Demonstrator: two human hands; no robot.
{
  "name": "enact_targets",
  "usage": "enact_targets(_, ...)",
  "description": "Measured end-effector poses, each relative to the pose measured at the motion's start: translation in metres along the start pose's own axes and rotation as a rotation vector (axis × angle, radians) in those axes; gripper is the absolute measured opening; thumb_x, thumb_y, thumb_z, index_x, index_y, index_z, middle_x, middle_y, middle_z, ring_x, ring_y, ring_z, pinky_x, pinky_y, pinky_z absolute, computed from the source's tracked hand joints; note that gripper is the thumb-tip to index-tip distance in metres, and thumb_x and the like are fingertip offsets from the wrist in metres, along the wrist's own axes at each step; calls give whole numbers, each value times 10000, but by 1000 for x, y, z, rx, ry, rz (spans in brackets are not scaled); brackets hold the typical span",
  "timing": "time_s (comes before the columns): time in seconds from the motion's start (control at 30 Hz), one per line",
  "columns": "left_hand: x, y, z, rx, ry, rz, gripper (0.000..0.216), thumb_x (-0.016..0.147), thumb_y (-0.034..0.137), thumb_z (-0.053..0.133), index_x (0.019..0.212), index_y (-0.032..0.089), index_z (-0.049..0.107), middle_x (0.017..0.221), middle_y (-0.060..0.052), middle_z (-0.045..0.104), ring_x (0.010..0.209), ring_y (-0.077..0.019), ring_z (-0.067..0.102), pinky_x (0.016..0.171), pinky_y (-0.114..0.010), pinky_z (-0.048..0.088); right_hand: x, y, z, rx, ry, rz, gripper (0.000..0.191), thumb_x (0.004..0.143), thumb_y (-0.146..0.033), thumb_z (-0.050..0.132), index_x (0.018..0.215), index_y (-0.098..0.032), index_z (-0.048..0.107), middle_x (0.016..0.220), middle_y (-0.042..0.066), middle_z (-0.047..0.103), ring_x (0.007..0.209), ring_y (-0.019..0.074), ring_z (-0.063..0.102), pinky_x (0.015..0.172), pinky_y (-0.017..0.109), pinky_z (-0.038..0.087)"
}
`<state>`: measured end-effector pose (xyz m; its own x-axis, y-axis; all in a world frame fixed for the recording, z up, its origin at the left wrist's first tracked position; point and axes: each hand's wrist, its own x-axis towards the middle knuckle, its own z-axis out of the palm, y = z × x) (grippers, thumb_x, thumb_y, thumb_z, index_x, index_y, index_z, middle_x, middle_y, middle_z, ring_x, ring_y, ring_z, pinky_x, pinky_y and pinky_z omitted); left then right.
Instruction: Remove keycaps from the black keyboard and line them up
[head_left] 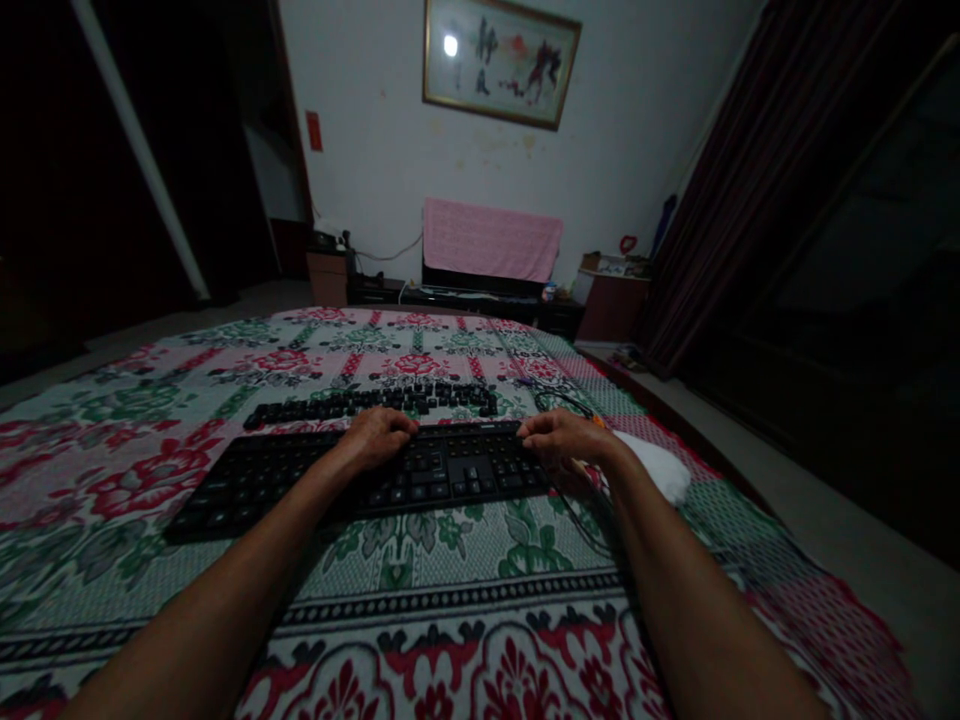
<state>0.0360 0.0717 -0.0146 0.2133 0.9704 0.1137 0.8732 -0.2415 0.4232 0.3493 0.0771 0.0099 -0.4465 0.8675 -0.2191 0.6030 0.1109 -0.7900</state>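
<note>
A black computer keyboard (472,478) lies flat on a patterned bedspread, its cable trailing at the right. My left hand (377,436) rests over the keyboard's far edge near its middle, with bent fingers closed on it. At the far right corner of the keyboard is my right hand (559,437), thumb and fingers pinched together. Whatever sits between those right fingertips is too small and dark to make out. Just beyond the keyboard, many loose black keycaps (337,406) are laid out in rows on the cloth.
A white cloth-like bundle (654,468) and a black cable (562,398) lie right of the keyboard. The bedspread (397,570) is red, green and white. Past the bed stand a pink-towel-covered screen (491,238), low cabinets (611,305) and a dark curtain (705,210).
</note>
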Motion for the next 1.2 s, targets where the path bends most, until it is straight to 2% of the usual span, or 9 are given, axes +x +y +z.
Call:
enact_targets(0.3, 0, 0, 1, -13, -4, -8, 274, 668, 238, 463, 853, 215, 663, 873, 16, 669, 822, -148, 593, 708, -206, 420, 3, 8, -2, 41, 24, 15, 214, 663, -293, 560, 824, -155, 579, 542, -36, 514, 457, 67, 435, 467, 191, 336)
enact_targets(0.5, 1, 0, 1, -5, -3, -15, 267, 669, 243, 468, 848, 227, 665, 864, 24, 671, 808, -146, 594, 707, -206, 418, 0, 4, 0, 78, 31, 16, 188, 666, -290, 551, 793, -154, 574, 519, -48, 488, 442, 59, 410, 451, 186, 315)
enact_targets(0.77, 1, -3, 2, -23, 9, -10, 268, 674, 258, 460, 850, 234, 661, 860, 30, 670, 831, -139, 588, 694, -190, 418, 5, 8, -1, 76, 12, -21, 227, 636, -299, 581, 807, -150, 569, 580, -39, 513, 475, 62, 433, 476, 190, 351)
enact_targets(0.83, 1, -2, 2, -20, 4, -17, 268, 676, 258, 459, 850, 232, 662, 854, 26, 671, 822, -140, 590, 695, -194, 419, 5, 7, 0, 89, 46, -6, 227, 649, -298, 566, 821, -148, 567, 566, -38, 506, 467, 63, 429, 465, 190, 343)
enact_targets(0.97, 1, -1, 1, -22, -16, -46, 258, 675, 259, 472, 847, 234, 663, 853, 26, 673, 813, -140, 593, 704, -198, 423, 5, 2, -1, 75, 261, -17, 232, 660, -295, 550, 831, -140, 578, 574, -28, 512, 475, 62, 415, 465, 188, 332)
enact_targets(1.03, 0, 1, 0, -16, -15, -55, 259, 678, 264, 478, 858, 235, 662, 867, 26, 672, 823, -141, 590, 711, -198, 422, 5, 1, -2, 56, 322, -23, 245, 656, -300, 554, 835, -135, 582, 577, -27, 517, 482, 64, 413, 472, 190, 334)
enact_targets(1.2, -2, 4, -3, 17, -15, -29, 269, 683, 260, 470, 869, 224, 663, 902, 12, 665, 844, -150, 585, 722, -205, 419, 7, 6, -3, 39, 266, -38, 214, 656, -287, 540, 794, -130, 589, 571, -28, 512, 484, 65, 416, 482, 192, 334)
